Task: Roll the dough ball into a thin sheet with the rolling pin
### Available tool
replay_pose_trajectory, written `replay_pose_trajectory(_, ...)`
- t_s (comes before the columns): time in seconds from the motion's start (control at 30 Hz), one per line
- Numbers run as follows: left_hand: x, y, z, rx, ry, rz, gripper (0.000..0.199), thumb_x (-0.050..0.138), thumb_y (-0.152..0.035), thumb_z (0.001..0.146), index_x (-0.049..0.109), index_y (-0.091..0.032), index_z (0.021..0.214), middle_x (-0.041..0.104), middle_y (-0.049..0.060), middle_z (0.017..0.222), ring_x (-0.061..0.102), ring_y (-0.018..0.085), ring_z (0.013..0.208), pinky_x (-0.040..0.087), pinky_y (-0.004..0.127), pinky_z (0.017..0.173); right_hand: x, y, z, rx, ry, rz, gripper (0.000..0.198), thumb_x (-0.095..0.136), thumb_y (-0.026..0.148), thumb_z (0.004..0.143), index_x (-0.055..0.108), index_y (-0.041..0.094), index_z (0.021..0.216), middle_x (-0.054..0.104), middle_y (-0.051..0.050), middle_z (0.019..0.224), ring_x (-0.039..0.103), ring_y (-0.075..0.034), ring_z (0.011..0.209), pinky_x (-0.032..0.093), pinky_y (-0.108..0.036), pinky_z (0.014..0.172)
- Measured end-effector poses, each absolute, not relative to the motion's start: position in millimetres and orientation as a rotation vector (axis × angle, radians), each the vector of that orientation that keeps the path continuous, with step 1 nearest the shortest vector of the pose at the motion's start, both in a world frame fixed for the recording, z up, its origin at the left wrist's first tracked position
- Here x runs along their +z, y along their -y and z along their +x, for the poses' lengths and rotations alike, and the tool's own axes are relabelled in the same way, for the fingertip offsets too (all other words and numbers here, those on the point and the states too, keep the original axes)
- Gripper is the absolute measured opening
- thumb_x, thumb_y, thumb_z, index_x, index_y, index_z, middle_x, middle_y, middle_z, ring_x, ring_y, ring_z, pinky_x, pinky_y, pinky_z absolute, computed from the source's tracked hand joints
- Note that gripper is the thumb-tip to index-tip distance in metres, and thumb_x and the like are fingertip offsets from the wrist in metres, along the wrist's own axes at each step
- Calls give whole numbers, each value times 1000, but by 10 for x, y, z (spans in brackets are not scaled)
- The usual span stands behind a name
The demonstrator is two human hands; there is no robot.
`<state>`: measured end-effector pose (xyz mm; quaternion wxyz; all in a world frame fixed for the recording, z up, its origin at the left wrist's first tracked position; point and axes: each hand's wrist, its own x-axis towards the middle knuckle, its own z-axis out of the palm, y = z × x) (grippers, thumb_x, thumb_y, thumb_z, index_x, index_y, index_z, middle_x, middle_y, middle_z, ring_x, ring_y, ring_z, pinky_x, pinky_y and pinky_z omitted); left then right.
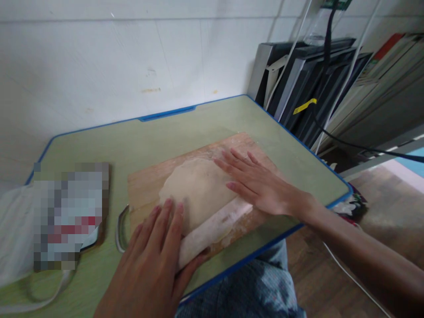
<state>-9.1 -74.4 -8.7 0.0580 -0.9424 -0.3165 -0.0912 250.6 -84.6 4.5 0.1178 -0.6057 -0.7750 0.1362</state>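
Note:
A flat, pale sheet of dough [195, 185] lies on a floured wooden board [145, 179]. Across its near side runs a whitish, flour-dusted rolling pin [212, 232]. My left hand [152, 260] is at the pin's left end, its fingers stretched onto the board and the dough's edge, its thumb on the near side of the pin. At the other end my right hand [261, 185] lies palm down with fingers spread over the dough's right part, hiding that end of the pin. Some dough shows on the near side of the pin.
The board rests on a green table with a blue rim [167, 114]. A blurred-out package [71, 216] and a white bag [16, 234] are at the left. Dark flat panels [298, 84] lean beyond the right edge, with a black cable [371, 148] hanging nearby.

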Motion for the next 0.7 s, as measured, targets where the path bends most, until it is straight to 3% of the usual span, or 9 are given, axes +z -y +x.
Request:
replay_pose_trajectory(0.33, -105, 702, -59, -269, 1016, -2809, 68, 22, -61, 90, 33, -12, 137, 44, 20, 137, 44, 37, 123, 41, 57, 92, 62, 630, 2508, 499, 2297, -1775, 59, 23, 47, 95, 14, 19, 146, 13, -8, 153, 1, -21, 140, 3, -52, 111)
replay_pose_trajectory(0.57, -63, 758, -31, -233, 1021, -2755, 66, 17, -57, 92, 31, -12, 138, 43, 21, 137, 38, 42, 126, 31, 67, 94, 69, 1000, 2499, 392, 2206, -1800, 54, 18, 46, 96, 21, 23, 145, 17, -4, 152, 6, -19, 140, 7, -50, 112)
replay_pose_trajectory(0.7, -27, 726, 19, -189, 1069, -2757, 72, 17, -61, 90, 38, -9, 134, 44, 23, 136, 38, 44, 125, 31, 67, 94, 77, 770, 2524, 518, 2289, -1798, 58, 20, 47, 95, 17, 18, 146, 14, -8, 153, 5, -22, 140, 4, -51, 111)
